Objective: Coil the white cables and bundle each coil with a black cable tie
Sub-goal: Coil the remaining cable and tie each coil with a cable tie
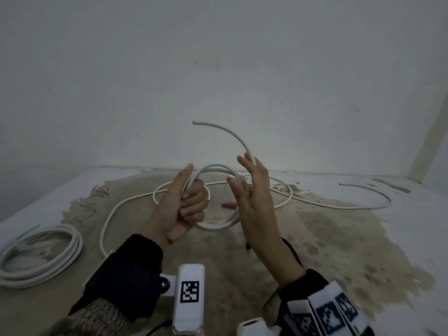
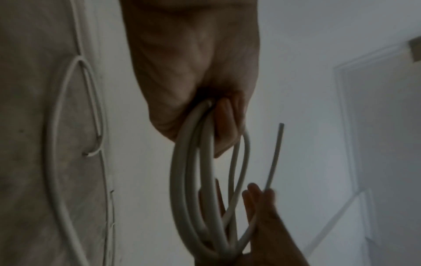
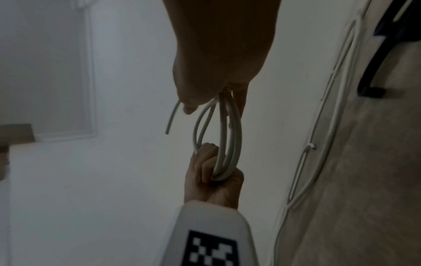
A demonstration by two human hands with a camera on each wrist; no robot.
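Three white cables were countable from the head view: a held coil (image 1: 216, 215), a loose cable (image 1: 315, 202) on the floor (image 1: 363, 251), and a finished coil (image 1: 41, 253) lying flat at the left edge. No tie could be told for sure; a small dark item (image 1: 247, 246) under the right wrist was too unclear to name. The held coil was in the air between both hands, above the floor, with about three or four loops, the exact count blurred. Its loop plane stood roughly upright, its long axis running left to right between the hands. The left hand (image 1: 180, 207) had fingers curled tight round the loops at the coil's left side, thumb pointing up. The right hand (image 1: 254, 197) was at the coil's right side, fingers mostly straight and spread, the cable passing across its fingertips (image 1: 249, 157); whether it pinched the cable I couldn't tell. The free end (image 1: 194, 122) arced up from the right hand and pointed left. The loose cable sprawled left to right, well apart from the finished coil.
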